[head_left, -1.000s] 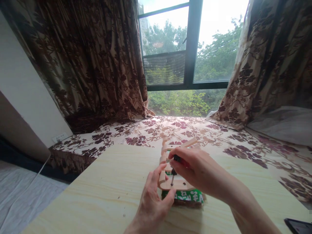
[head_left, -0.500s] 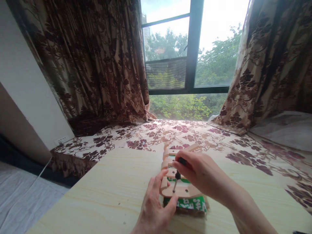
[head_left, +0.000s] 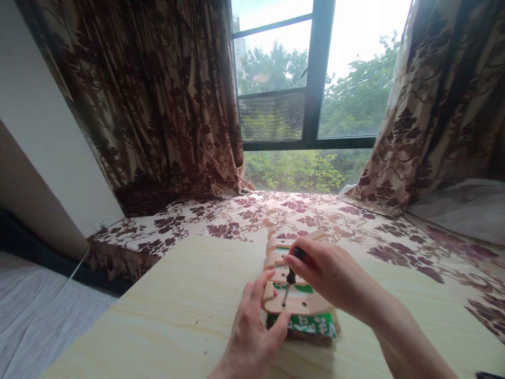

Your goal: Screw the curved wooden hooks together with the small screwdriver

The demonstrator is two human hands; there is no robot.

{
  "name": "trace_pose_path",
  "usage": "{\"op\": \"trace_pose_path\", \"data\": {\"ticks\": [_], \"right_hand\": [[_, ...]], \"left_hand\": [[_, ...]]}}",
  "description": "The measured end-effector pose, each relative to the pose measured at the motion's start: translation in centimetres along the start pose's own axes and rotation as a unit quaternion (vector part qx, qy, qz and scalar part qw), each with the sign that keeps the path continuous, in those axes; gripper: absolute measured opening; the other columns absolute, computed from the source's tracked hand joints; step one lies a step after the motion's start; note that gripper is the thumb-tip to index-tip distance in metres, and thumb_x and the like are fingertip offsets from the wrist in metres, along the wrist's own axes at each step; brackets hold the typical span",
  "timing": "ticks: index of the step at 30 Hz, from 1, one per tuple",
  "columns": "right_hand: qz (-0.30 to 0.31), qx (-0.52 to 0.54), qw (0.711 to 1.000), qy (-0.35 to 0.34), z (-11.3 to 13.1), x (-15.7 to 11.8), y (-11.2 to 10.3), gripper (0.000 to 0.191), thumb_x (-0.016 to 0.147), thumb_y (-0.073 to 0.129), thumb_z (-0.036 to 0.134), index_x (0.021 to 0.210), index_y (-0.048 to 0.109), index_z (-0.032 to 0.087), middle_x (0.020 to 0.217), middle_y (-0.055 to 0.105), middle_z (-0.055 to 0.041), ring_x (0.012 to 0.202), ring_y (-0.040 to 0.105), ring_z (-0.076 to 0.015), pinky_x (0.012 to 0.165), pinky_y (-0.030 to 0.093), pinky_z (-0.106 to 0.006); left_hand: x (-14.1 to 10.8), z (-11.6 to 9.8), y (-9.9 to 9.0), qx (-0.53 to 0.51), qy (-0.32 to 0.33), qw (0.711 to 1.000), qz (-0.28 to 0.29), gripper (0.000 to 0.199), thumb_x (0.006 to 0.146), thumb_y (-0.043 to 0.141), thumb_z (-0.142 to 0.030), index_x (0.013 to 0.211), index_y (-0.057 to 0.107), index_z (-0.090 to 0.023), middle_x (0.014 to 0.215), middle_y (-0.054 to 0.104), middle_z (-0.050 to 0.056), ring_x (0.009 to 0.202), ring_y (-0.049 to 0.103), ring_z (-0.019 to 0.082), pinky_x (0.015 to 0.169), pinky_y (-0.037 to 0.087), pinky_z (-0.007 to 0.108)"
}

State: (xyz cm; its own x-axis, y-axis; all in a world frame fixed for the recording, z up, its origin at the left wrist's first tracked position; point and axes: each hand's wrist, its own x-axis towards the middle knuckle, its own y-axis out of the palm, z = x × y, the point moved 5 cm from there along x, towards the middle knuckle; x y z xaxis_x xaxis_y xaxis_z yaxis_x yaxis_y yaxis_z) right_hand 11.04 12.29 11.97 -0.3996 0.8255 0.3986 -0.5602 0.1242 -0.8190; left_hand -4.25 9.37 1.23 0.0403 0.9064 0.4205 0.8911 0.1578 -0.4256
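A pale wooden frame [head_left: 294,304] with rounded side pieces and several cross slats lies over a green and white printed block [head_left: 311,324]. My right hand [head_left: 319,266] is closed around the black handle of a screwdriver [head_left: 291,276], which leans with its tip at the left hole of the nearest slat. Another hole shows to the right of the tip. My left hand [head_left: 258,321] grips the near left corner of the frame, its thumb on the front edge and its fingers along the left side.
The frame and block sit on a light wooden board [head_left: 177,295]. Beyond it stretches a ledge with floral cloth [head_left: 252,210], below a window [head_left: 311,121]. Patterned curtains [head_left: 177,105] hang on both sides, and a socket [head_left: 104,222] is on the left wall.
The whole view has shifted slightly. My right hand still holds the screwdriver at the same hole, its handle a little more upright. My left hand keeps its grip on the frame.
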Motion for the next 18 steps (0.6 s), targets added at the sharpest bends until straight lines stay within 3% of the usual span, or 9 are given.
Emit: {"op": "trace_pose_path", "data": {"ticks": [6, 12, 18], "right_hand": [[0.001, 0.055, 0.996, -0.066, 1.2, -0.4, -0.1, 0.010, 0.094, 0.048, 0.024, 0.088, 0.055, 0.021, 0.073, 0.062, 0.0018, 0.062, 0.052, -0.0116, 0.057, 0.034, -0.023], [-0.013, -0.004, 1.000, -0.022, 0.5, 0.0, 0.3, 0.019, 0.094, 0.049, 0.032, 0.081, 0.056, 0.020, 0.065, 0.061, 0.0012, 0.058, 0.051, -0.0132, 0.056, 0.031, -0.025], [0.027, 0.071, 0.995, -0.059, 1.8, -0.6, -0.3, 0.014, 0.094, 0.047, 0.026, 0.087, 0.058, 0.022, 0.071, 0.064, 0.0020, 0.062, 0.053, -0.0119, 0.058, 0.034, -0.023]], "left_hand": [[0.1, 0.0, 0.2, -0.004, -0.014, 1.000, 0.012, 0.057, 0.078, 0.058, -0.021, 0.132, 0.042, -0.028, 0.107, 0.055, 0.003, 0.101, 0.060, 0.018, 0.097, 0.047, 0.037], [0.0, 0.2, 0.4, -0.006, -0.016, 1.000, 0.014, 0.058, 0.078, 0.059, -0.021, 0.132, 0.040, -0.030, 0.107, 0.053, 0.001, 0.103, 0.058, 0.016, 0.099, 0.045, 0.035], [-0.1, 0.5, 0.4, 0.013, -0.013, 1.000, -0.004, 0.060, 0.076, 0.060, -0.019, 0.132, 0.040, -0.031, 0.104, 0.054, 0.000, 0.099, 0.057, 0.016, 0.097, 0.046, 0.037]]}}
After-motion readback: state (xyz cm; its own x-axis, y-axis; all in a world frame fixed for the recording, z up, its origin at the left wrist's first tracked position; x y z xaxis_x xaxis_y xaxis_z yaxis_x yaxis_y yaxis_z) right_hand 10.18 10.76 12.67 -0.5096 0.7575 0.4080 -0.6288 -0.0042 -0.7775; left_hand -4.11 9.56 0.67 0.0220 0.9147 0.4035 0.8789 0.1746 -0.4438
